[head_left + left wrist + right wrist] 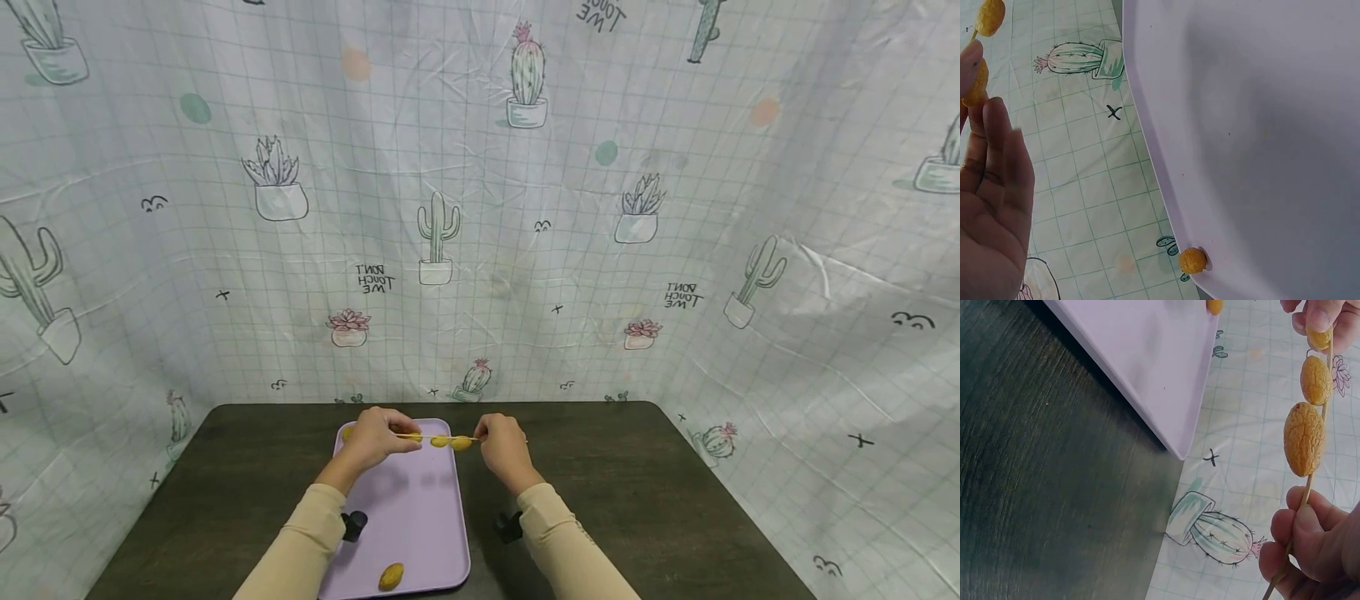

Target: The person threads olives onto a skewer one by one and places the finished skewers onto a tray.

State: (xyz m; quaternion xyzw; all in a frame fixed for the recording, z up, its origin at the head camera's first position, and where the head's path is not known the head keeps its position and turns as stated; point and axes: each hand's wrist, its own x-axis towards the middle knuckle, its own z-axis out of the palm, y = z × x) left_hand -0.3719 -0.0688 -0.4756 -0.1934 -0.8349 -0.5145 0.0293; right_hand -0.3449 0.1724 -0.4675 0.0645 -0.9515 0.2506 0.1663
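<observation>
A thin wooden skewer [1308, 482] runs between my two hands, held above the tray's far end. My right hand [504, 448] grips the skewer near one end, thumb against curled fingers. Two wrinkled yellow oval fruits, a larger one [1304, 439] and a smaller one [1316, 380], sit on the skewer between the hands. My left hand [372, 439] pinches another yellow fruit [1319, 339] at the skewer's other end. In the left wrist view, fingers partly cover that fruit [977, 84].
A lilac tray [412, 508] lies on the dark wooden table [630, 500]. One loose yellow fruit [391, 576] rests at its near end, another [1193, 260] in a far corner. A cactus-print curtain [480, 250] hangs behind the table.
</observation>
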